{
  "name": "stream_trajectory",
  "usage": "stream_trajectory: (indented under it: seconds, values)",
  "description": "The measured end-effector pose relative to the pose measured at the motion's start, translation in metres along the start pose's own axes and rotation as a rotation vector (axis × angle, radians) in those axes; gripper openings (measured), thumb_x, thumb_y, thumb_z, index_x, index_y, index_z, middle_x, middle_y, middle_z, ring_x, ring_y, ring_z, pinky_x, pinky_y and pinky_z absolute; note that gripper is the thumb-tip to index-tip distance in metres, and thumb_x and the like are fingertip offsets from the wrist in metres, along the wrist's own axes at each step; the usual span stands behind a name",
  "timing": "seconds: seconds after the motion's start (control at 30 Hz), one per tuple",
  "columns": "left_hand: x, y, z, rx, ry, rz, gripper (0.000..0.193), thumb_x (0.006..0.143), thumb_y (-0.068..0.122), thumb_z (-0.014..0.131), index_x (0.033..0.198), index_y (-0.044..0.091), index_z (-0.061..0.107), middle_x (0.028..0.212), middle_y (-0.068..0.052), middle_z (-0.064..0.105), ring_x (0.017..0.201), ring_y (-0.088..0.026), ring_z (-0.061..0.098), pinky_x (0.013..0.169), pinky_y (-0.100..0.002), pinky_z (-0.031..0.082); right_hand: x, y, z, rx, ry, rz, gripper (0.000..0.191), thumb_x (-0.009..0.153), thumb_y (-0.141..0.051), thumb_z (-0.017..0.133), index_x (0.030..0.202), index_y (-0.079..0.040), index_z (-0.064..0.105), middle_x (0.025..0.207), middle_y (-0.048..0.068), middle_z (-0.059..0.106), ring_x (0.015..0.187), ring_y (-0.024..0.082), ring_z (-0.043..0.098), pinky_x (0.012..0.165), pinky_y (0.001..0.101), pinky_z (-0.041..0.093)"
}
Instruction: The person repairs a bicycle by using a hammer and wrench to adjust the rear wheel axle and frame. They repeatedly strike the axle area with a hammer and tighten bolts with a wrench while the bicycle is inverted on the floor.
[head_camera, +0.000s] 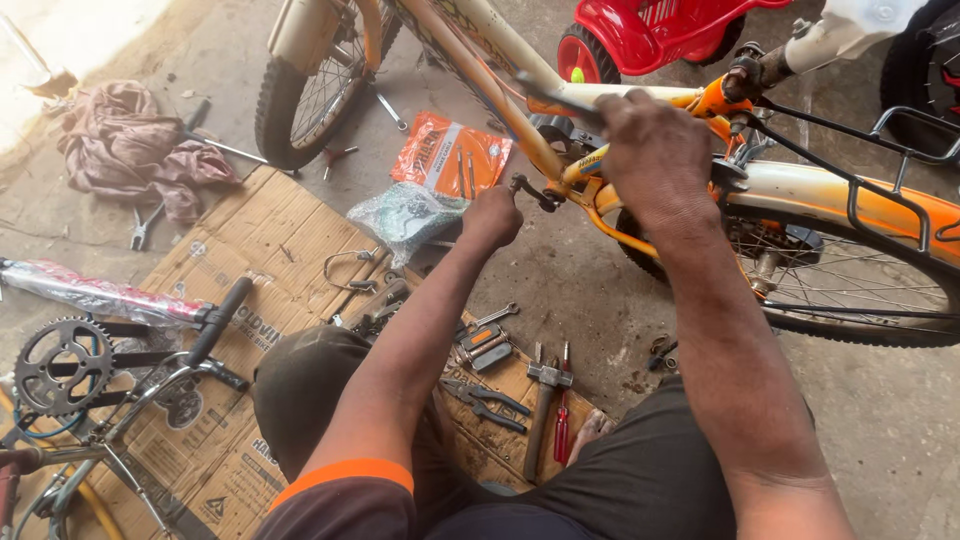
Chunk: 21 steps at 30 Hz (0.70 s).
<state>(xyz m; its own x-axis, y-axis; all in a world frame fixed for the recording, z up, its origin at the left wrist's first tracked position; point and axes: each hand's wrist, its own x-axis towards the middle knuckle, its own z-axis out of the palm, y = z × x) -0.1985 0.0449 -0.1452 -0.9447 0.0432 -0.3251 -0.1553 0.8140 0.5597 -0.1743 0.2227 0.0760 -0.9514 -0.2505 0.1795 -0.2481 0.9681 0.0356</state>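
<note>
Our right hand (650, 150) clenches the orange bicycle frame (800, 185) at the far right. Just left, our left hand (492, 215) grips its crank arm (535, 192).

Glossy painted metal — the orange and cream bicycle frame (800, 185). Rough, stained concrete floor (900, 420). Matt, creased cardboard (270, 240) under dull steel pliers (545, 400). Crinkled shiny plastic packet (450, 155) — beside it, a limp cloth rag (130, 150).
</note>
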Motion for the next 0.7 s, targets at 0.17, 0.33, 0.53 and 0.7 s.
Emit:
stream_trajectory:
  seconds: [0.17, 0.33, 0.53, 0.7]
  values:
    - [-0.008, 0.006, -0.006, -0.024, 0.032, 0.029, 0.035, 0.089, 0.010, 0.053, 0.120, 0.006, 0.071, 0.116, -0.025, 0.071, 0.113, -0.041, 0.067, 0.095, -0.052, 0.052, -0.011, 0.007, 0.022, 0.036, 0.387, -0.103, 0.008, 0.099, -0.009, 0.069, 0.107, -0.007, 0.069, 0.109, 0.012, 0.070, 0.084, 0.030, 0.076, 0.073, 0.0438, 0.061]
    - [-0.029, 0.022, 0.014, 0.001, 0.086, 0.119, 0.035, 0.086, 0.012, 0.059, 0.117, 0.012, 0.073, 0.109, -0.024, 0.072, 0.108, -0.042, 0.068, 0.094, -0.051, 0.053, -0.016, 0.021, 0.025, 0.125, 0.437, -0.099, 0.014, 0.100, -0.009, 0.071, 0.110, -0.001, 0.065, 0.127, 0.016, 0.068, 0.081, 0.032, 0.075, 0.067, 0.0440, 0.060]
    - [-0.055, 0.020, 0.037, -0.138, 0.104, 0.129, 0.042, 0.083, 0.010, 0.055, 0.118, 0.020, 0.076, 0.103, -0.025, 0.072, 0.103, -0.042, 0.069, 0.091, -0.051, 0.054, -0.031, 0.019, 0.017, 0.144, 0.472, -0.137, 0.030, 0.090, -0.009, 0.078, 0.117, -0.004, 0.066, 0.124, 0.013, 0.070, 0.085, 0.035, 0.075, 0.070, 0.0457, 0.061]
    - [-0.081, 0.023, 0.019, 0.181, -0.062, 0.191, 0.032, 0.083, 0.023, 0.065, 0.111, 0.010, 0.074, 0.110, -0.021, 0.072, 0.106, -0.038, 0.070, 0.091, -0.050, 0.056, -0.034, 0.014, 0.010, 0.200, 0.329, -0.067, 0.022, 0.091, -0.011, 0.077, 0.111, -0.007, 0.067, 0.115, 0.013, 0.071, 0.089, 0.035, 0.075, 0.071, 0.0467, 0.060]
